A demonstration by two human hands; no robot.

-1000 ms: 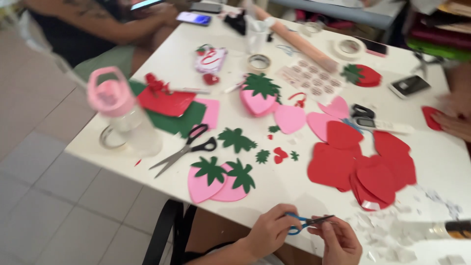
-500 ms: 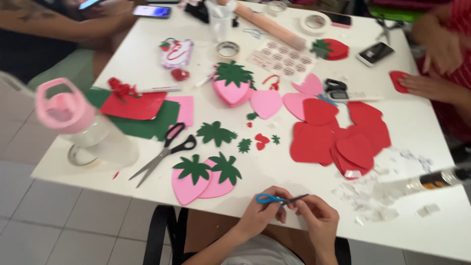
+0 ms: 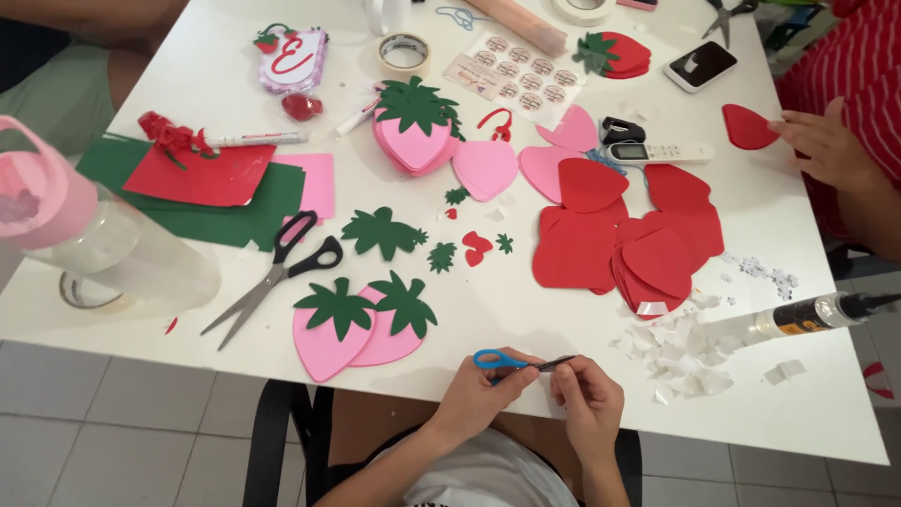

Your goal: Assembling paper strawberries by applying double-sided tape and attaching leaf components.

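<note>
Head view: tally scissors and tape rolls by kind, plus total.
Scissors: 3, a black-handled pair on the table, a blue-handled pair in the left hand, a dark pair at the far edge.
Tape rolls: 2, one roll by the sticker sheet, one roll cut off by the top edge.
Total: 5

Round-sticker sheet point(image 3: 519, 73) far centre; dark phone screen point(image 3: 700, 66) right.

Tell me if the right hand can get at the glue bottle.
Probably yes: only flat paper scraps lie between the right hand and the glue bottle, though it pinches the blue scissors' tip.
</note>
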